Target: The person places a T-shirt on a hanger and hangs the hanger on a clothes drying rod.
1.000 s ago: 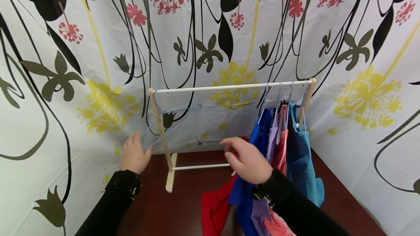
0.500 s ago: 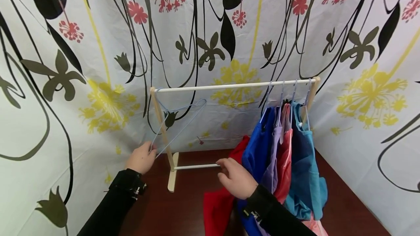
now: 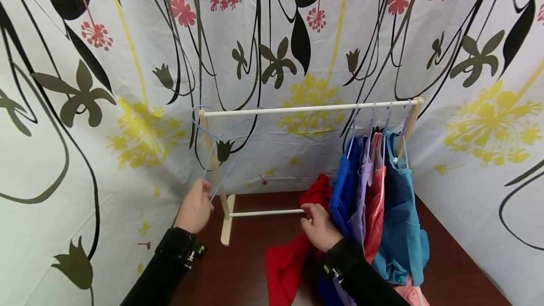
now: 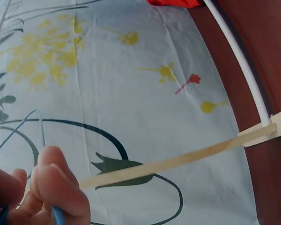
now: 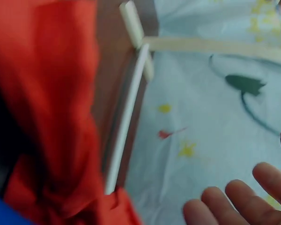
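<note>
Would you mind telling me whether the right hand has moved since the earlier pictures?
Yes. The right hand has dropped and drawn toward the red cloth, from above the rack's lower crossbar to level with that bar's right end.

The hanger [image 3: 214,152] is showing pale blue wire. The rack [image 3: 306,108] is showing a white rail on pale wooden uprights. The garments are showing red [image 3: 289,259], royal blue [image 3: 342,188], lilac [image 3: 363,192], coral [image 3: 376,202] and teal [image 3: 403,211]. The backdrop [image 3: 106,107] is displaying red and yellow flowers with black leaves on white. The tabletop [image 3: 242,273] is showing dark reddish-brown.
</note>
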The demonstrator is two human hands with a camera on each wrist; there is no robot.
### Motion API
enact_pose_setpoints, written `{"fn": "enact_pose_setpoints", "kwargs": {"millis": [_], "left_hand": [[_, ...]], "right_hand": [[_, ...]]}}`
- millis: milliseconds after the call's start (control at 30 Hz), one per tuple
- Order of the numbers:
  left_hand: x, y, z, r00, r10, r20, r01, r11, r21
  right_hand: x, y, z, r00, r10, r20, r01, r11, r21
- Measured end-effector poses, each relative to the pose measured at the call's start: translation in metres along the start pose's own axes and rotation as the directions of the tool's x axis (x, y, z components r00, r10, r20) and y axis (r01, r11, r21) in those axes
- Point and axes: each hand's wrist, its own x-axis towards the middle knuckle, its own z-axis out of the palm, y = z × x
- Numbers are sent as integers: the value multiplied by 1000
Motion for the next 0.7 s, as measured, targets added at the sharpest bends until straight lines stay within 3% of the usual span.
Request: {"fn": "enact_pose_setpoints", "kwargs": {"millis": [167, 300, 533, 700], "left_hand": [[-30, -5, 24, 999, -42, -10, 42, 999, -30], [-52, -13, 51, 998, -51, 29, 51, 999, 12], [-69, -20, 85, 994, -64, 93, 57, 995, 77], [-75, -19, 99, 988, -79, 131, 74, 996, 44]], "right_hand": [[0, 34, 6, 990, 18, -140, -24, 999, -39], [-1, 57, 10, 983, 47, -179, -52, 998, -24], [30, 73, 21, 974, 94, -205, -86, 995, 45], [61, 79, 34, 986, 84, -146, -93, 994, -56]]}}
